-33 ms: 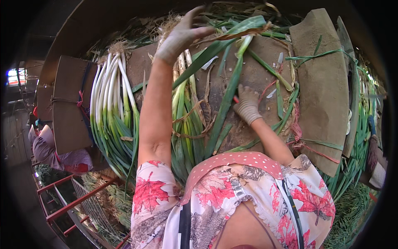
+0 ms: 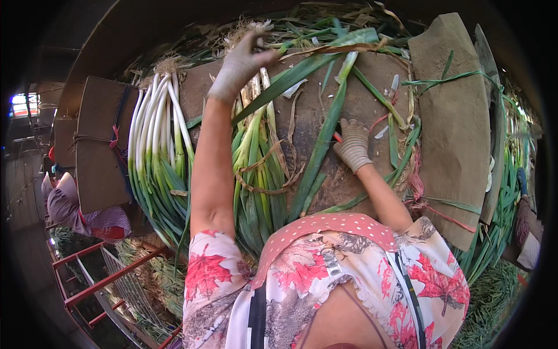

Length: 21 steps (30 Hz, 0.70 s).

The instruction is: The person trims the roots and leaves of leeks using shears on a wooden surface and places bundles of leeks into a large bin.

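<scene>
Near the top, my left hand (image 2: pixel 243 61), in a pale knit glove, has thumb and fingers apart beside the roots (image 2: pixel 238 35) of a middle bunch of green onions (image 2: pixel 250 168). A long leaf (image 2: pixel 279 87) slants across just right of its wrist. My gloved right hand (image 2: pixel 354 145) is curled around a slim red object (image 2: pixel 338 137), mostly hidden, over the dirty board (image 2: pixel 366 192). A long loose green onion (image 2: pixel 322 139) lies left of that hand. A second bunch (image 2: pixel 163 145), white stems and roots upward, lies left of my left arm.
Upright cardboard panels tied with twine stand left (image 2: pixel 102 151) and right (image 2: pixel 444 134). More onion leaves (image 2: pixel 497 209) lie beyond the right panel. At both edges are other people's clothed parts (image 2: pixel 84 212) (image 2: pixel 526 232). A red metal rack (image 2: pixel 110 279) is at lower left.
My left hand has moved slightly left and downward, toward the middle bunch's roots. My right hand has shifted a little to the right with the red object.
</scene>
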### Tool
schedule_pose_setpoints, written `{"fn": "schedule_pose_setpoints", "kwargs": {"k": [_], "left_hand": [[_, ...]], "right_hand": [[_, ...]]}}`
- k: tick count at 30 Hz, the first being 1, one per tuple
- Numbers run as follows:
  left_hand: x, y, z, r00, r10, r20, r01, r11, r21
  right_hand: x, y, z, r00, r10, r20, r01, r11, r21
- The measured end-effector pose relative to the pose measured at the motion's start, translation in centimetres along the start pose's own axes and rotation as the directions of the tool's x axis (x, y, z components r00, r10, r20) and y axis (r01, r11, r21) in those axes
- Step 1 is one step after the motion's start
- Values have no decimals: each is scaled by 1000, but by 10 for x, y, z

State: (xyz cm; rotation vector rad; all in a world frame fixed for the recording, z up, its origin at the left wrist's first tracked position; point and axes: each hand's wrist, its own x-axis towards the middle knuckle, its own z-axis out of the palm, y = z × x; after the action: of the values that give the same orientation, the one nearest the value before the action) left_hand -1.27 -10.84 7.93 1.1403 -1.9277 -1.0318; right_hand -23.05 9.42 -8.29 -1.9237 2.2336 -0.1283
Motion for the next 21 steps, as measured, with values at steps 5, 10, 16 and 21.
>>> {"fn": "schedule_pose_setpoints", "kwargs": {"k": [5,10,16,21], "left_hand": [[-159,-41,-7,742,-671,-4,513,564,647],[-197,-65,39,876,-458,-149,426,593,683],[-160,-51,59,898,-406,-170,408,624,667],[-158,-59,63,935,-321,-152,346,727,593]], "right_hand": [[-12,13,16,963,-128,238,56,956,288],[-59,-18,31,883,-368,292,131,790,599],[-80,-37,4,875,-480,61,315,661,681],[-71,-41,28,902,-416,113,273,754,597]]}}
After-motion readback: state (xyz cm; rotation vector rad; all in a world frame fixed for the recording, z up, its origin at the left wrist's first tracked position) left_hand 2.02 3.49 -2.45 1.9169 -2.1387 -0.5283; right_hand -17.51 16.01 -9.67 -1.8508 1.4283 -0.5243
